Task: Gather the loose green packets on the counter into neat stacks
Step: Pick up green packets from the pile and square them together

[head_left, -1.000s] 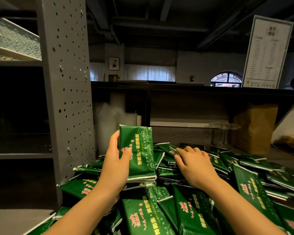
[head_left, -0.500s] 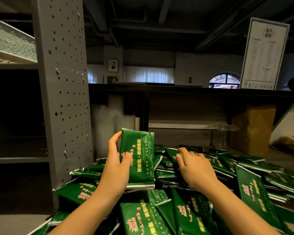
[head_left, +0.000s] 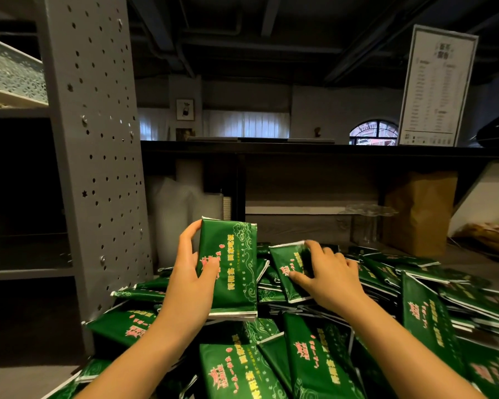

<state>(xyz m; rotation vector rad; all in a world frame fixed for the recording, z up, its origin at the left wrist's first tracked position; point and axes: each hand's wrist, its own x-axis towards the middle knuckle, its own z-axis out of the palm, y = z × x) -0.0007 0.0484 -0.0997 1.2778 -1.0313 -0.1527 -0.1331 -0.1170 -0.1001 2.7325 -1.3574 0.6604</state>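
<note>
- My left hand [head_left: 193, 283] is gripping a stack of packets [head_left: 234, 272] standing upright with its long axis vertical. My thumb is lying on its front and my fingers are wrapping its left edge.
- My right hand [head_left: 332, 277] is pinching one packet [head_left: 281, 262] that is leaning top-leftward. My thumb is on its face and my fingers are curling over its right edge.
- Both are hovering over the loose pile [head_left: 242, 367].

One view only, head-worn and wide-angle; upright lines lean near the edges. The camera looks forward and a little down over the counter. Both forearms enter from the bottom edge. The left hand [head_left: 191, 283] gripping a held stack [head_left: 231, 272] and the right hand [head_left: 333, 280] pinching a single packet [head_left: 287, 269] sit centre frame, close in. The packet heap [head_left: 236, 367] fills the lower third, nearest the lens. A perforated grey post [head_left: 98, 139] runs up the left; the menu board [head_left: 438, 87] stands upper right, farther back.
</note>
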